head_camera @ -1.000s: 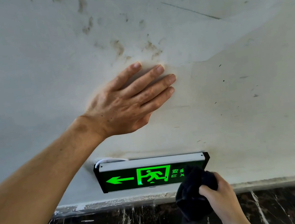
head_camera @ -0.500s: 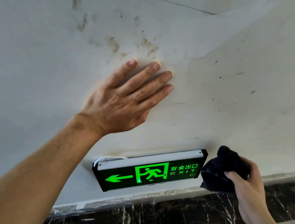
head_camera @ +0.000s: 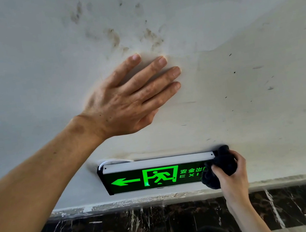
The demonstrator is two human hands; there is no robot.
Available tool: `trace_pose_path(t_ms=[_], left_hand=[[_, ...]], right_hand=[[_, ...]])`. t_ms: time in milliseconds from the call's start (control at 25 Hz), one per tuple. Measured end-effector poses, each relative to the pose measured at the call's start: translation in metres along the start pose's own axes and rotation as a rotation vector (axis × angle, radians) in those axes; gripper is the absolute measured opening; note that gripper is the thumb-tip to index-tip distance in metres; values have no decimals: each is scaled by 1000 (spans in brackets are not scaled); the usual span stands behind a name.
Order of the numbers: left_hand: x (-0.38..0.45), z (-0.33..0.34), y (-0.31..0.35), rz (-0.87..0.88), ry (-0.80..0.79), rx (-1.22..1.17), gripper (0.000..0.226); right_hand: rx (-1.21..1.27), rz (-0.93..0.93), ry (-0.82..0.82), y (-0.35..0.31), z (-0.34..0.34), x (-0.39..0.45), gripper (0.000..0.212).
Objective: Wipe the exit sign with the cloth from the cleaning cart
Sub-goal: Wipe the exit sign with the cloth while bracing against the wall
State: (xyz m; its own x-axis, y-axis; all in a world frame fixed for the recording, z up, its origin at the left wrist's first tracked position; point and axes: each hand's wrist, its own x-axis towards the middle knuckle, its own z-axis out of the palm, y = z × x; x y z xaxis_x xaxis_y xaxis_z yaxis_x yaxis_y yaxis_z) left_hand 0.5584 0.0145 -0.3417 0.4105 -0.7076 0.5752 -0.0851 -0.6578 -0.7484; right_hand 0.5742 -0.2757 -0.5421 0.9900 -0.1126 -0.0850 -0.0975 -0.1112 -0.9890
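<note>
A lit green exit sign with a black face and a silver top bar is fixed low on the white wall. A bunched black cloth presses against the sign's right end and hides its last letters. My right hand grips that cloth from below. My left hand lies flat on the wall above the sign, fingers spread, holding nothing.
The white wall carries brown smudges above my left hand. A dark marble skirting runs under the sign. A white cable loops out at the sign's upper left corner. Dark clothing shows at the bottom edge.
My right hand swept the cloth off the sign's right end, then came back left onto that end, covering the last letters. My left hand stayed flat on the wall.
</note>
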Motion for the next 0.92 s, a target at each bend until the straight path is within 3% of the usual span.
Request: trace_pose_path(t_ms=[400, 760, 920], left_hand=[[-1, 1, 0, -8, 31, 16, 54], [0, 1, 1, -15, 4, 16, 56], [-1, 2, 1, -22, 2, 27, 56]], right_hand=[[-118, 128, -50, 42, -2, 8, 49], [-445, 107, -185, 71, -7, 18, 43], [-502, 324, -149, 91, -16, 21, 37]])
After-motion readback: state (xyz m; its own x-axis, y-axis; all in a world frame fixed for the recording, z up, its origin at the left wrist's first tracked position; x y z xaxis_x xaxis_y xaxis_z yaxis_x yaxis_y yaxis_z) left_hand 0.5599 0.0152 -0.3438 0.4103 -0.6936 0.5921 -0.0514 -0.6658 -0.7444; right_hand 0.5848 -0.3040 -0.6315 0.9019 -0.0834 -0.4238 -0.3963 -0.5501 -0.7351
